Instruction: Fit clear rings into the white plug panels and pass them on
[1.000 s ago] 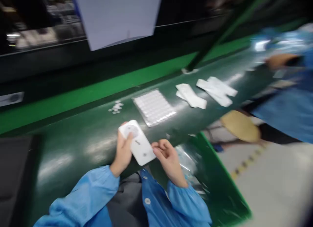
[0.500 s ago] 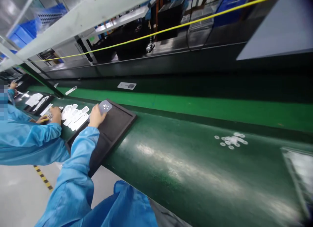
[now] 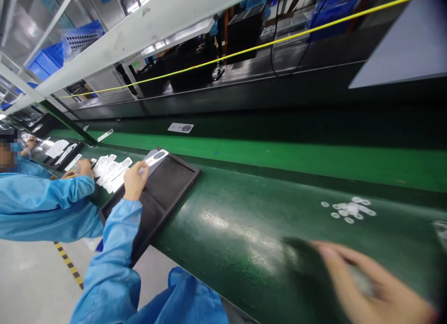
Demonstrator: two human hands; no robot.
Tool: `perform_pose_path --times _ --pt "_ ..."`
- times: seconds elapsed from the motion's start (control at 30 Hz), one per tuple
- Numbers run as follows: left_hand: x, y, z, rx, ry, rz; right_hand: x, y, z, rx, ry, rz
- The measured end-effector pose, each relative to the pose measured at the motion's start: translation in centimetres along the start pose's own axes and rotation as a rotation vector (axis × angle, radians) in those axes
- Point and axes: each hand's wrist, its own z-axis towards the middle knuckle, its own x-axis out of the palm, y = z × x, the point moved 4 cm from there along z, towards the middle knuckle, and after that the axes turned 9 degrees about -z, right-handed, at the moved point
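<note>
One white panel (image 3: 157,157) in left hand (image 3: 134,180), closed to a pinch, at far edge of black tray (image 3: 176,175) on green surface (image 3: 251,212). Near white rings (image 3: 352,208), right hand (image 3: 375,280), blurred, loosely curled; cannot tell whether holding anything.

At the far edge of the black tray (image 3: 169,180), my left hand (image 3: 135,180) now holds a tilted white panel (image 3: 156,159) instead of the grey, white-dotted piece of half a second ago. My right hand (image 3: 372,286), out of view then, now appears blurred, well right of the tray.
</note>
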Motion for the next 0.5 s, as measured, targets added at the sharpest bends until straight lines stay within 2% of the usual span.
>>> perform_pose_path --times 0.07,0.13,0.2,0.27,0.3,0.37,0.43,0.5 --pt "1.1 -3.8 -4.4 0.148 0.084 -0.071 2.8 2.2 0.0 -0.015 0.206 0.120" --pt "3.0 -8.9 -10.3 0.476 0.220 -0.259 5.9 4.9 -0.6 -0.030 0.382 0.303" --pt "5.0 -13.0 -16.1 0.669 0.389 -0.446 7.6 6.6 -0.9 -0.030 0.371 0.396" --pt "6.3 -15.6 -20.2 0.702 0.518 -0.615 7.5 6.6 -0.7 -0.019 0.279 0.356" --pt "6.8 -16.2 -21.3 0.665 0.577 -0.700 6.9 6.1 -0.4 -0.011 0.248 0.320" --pt "8.0 -16.4 -21.7 0.468 0.668 -0.888 5.0 4.7 -0.1 0.001 0.276 0.279" --pt "10.1 -16.1 -21.2 0.155 0.774 -1.072 3.4 3.4 -0.1 -0.004 0.435 0.266" --pt "12.6 -16.3 -21.4 -0.139 0.944 -1.211 2.5 2.7 -0.6 -0.021 0.618 0.239"
